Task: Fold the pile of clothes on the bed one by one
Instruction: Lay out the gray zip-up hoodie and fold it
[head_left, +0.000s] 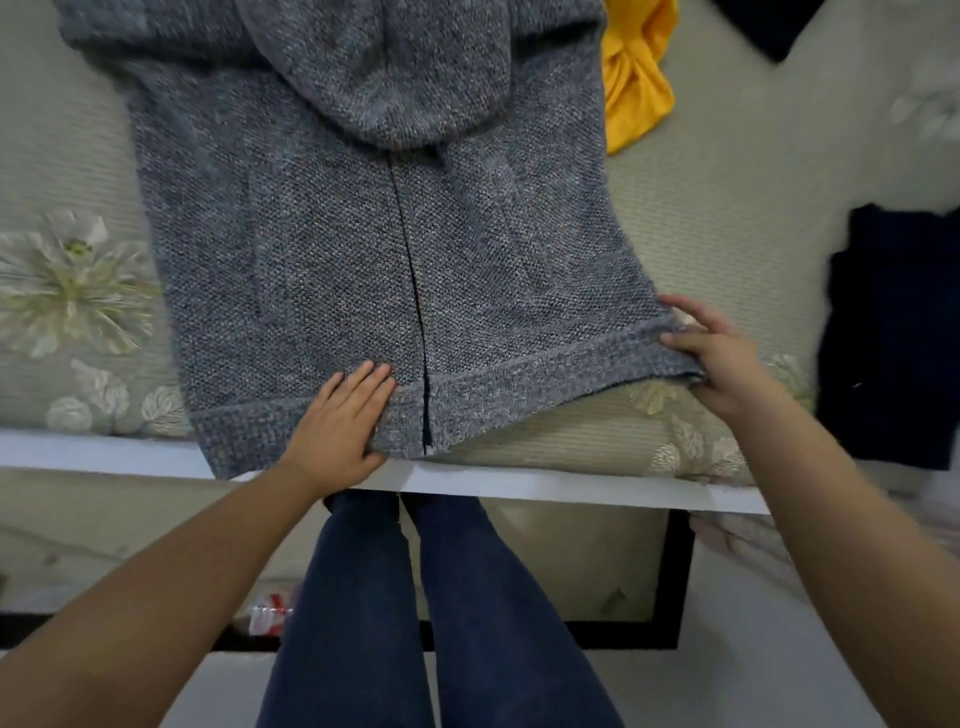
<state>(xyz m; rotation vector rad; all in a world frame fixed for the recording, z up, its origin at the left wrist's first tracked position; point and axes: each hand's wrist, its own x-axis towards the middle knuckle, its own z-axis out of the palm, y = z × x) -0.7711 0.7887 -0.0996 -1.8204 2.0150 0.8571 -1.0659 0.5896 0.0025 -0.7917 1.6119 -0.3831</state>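
Right grip (722, 358) pinches grey hoodie (374, 249) hem, hood pointing away.

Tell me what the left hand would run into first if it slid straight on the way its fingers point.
The left hand lies flat on the grey knit hoodie, fingers aimed up and slightly right. It would likely cross the dark zipper line first, then meet the hood folded down over the body.

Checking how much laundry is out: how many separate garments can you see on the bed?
4: a grey knit hoodie spread in the middle, a yellow garment beyond its right side, a dark one at right, another dark one top right. More may lie outside view.
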